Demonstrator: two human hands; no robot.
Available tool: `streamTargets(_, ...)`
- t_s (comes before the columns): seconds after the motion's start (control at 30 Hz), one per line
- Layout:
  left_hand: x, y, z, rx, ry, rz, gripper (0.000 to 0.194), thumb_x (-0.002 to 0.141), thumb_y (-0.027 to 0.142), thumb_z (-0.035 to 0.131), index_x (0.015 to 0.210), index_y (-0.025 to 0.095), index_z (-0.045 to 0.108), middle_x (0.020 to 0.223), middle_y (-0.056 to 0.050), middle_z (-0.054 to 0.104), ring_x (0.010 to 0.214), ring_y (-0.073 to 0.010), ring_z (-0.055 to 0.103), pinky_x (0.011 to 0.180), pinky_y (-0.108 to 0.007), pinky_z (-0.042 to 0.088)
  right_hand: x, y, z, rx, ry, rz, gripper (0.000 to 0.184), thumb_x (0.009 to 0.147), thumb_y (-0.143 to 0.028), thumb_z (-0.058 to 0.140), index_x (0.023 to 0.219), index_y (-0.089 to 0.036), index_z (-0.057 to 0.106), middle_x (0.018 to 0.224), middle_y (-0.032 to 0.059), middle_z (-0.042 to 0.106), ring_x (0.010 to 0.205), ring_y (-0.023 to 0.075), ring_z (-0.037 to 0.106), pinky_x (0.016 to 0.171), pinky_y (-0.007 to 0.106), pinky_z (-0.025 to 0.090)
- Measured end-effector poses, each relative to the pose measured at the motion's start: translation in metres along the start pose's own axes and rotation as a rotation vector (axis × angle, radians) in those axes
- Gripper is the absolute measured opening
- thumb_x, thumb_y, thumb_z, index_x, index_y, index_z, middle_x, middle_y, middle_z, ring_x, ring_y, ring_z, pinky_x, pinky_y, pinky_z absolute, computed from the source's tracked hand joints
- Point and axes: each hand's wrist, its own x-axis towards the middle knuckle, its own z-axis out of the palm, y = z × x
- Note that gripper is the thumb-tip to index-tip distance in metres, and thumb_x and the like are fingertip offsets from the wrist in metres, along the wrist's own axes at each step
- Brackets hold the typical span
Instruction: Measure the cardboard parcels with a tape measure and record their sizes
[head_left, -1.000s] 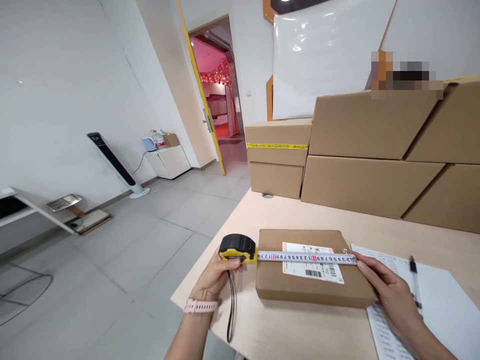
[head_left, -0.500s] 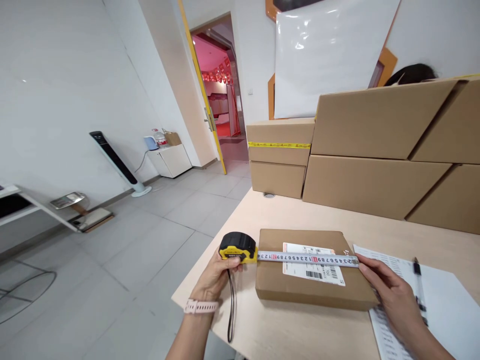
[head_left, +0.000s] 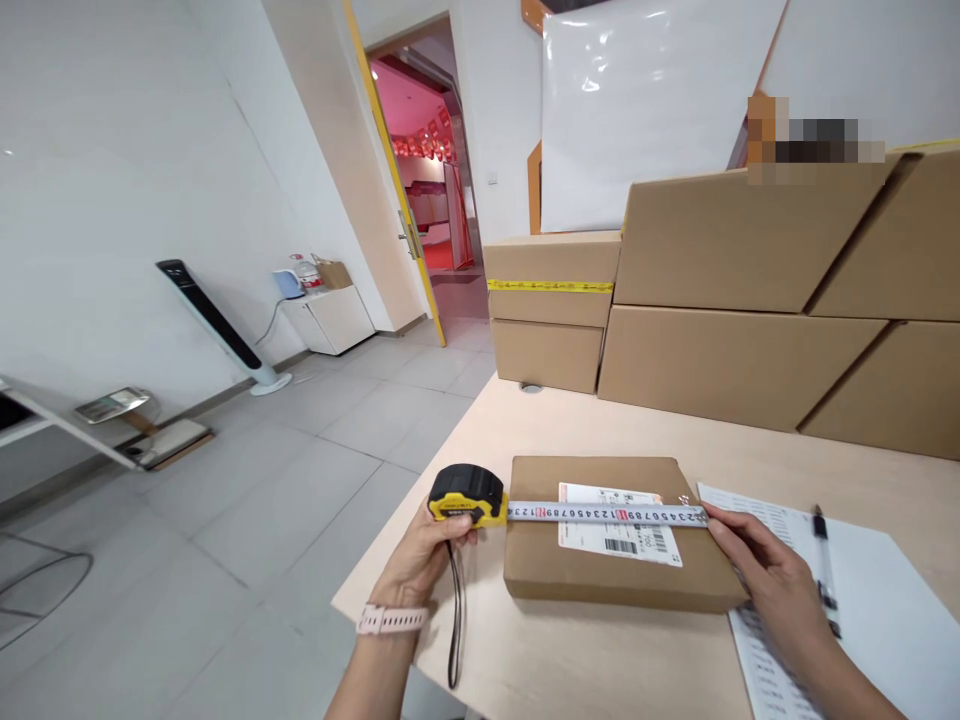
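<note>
A small brown cardboard box (head_left: 600, 585) lies flat on the table, a white shipping label (head_left: 585, 548) on its top. My left hand (head_left: 431, 545) is closed around a black and yellow tape measure (head_left: 466, 495), held just off the box's left edge, with a dark wrist strap hanging down. The metal tape blade (head_left: 570, 512) runs out across the box top and over the label. At the box's right edge, my right hand (head_left: 772, 570) pinches the blade's end between thumb and fingers.
Printed sheets of paper (head_left: 885, 590) with a pen (head_left: 823, 570) on them lie on the right of the table (head_left: 637, 670). Large cardboard boxes (head_left: 735, 370) are stacked along the far side. A tower fan (head_left: 214, 320) and a floor scale (head_left: 172, 440) stand left, near an open door.
The whole view has shifted slightly, so everything sits a little further left. Both hands keep their hold on the tape measure, and the blade stays stretched over the box.
</note>
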Motion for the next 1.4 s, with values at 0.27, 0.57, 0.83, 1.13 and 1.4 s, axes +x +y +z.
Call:
streamTargets(0.27,0.002,-0.002,-0.004,0.007,-0.010,0.003,0.023,0.055,0.016,0.083,0.071,0.014,0.068,0.060,0.001,0.065,0.048,-0.0078,0.055,0.044,-0.016,0.042,-0.002,-0.002,-0.001,0.024,-0.025,-0.018,0.040,0.073,-0.056,0.063,0.097,-0.025,0.069,0.110,0.0046,0.068,0.097,0.0241,0.060,0.071,0.024,0.051)
streamTargets(0.57,0.001,-0.001,-0.003,-0.003,-0.014,0.005,0.022,0.056,0.015,0.083,0.073,0.015,0.069,0.062,0.001,0.067,0.050,-0.0085,0.057,0.046,-0.017,0.045,-0.002,-0.001,-0.001,0.013,-0.030,-0.017,0.040,0.074,-0.057,0.062,0.096,-0.025,0.069,0.108,0.0042,0.068,0.094,0.0223,0.060,0.068,0.023,0.049)
streamTargets(0.83,0.001,-0.003,-0.003,-0.030,-0.003,-0.002,0.029,0.055,0.013,0.084,0.079,0.016,0.068,0.067,0.002,0.068,0.052,-0.0082,0.057,0.048,-0.018,0.049,-0.002,-0.002,-0.002,0.008,-0.026,-0.021,0.041,0.073,-0.057,0.063,0.098,-0.024,0.068,0.109,0.0047,0.068,0.097,0.0233,0.060,0.072,0.023,0.050)
streamTargets(1.13,0.000,0.001,0.003,-0.002,0.003,0.039,0.026,0.057,0.015,0.083,0.076,0.015,0.066,0.063,0.002,0.065,0.048,-0.0073,0.055,0.045,-0.017,0.046,-0.002,-0.005,-0.001,-0.019,-0.033,-0.037,0.042,0.075,-0.057,0.061,0.099,-0.025,0.069,0.108,0.0044,0.069,0.093,0.0224,0.061,0.066,0.023,0.050)
streamTargets(1.4,-0.045,0.006,0.035,0.012,-0.088,0.153,0.043,0.061,0.025,0.082,0.097,0.021,0.060,0.094,-0.007,0.071,0.056,-0.0166,0.064,0.048,-0.024,0.047,-0.015,-0.043,-0.011,0.096,0.209,-0.035,0.052,0.072,-0.055,0.065,0.116,-0.026,0.065,0.096,0.0043,0.070,0.091,0.0241,0.064,0.074,0.030,0.054)
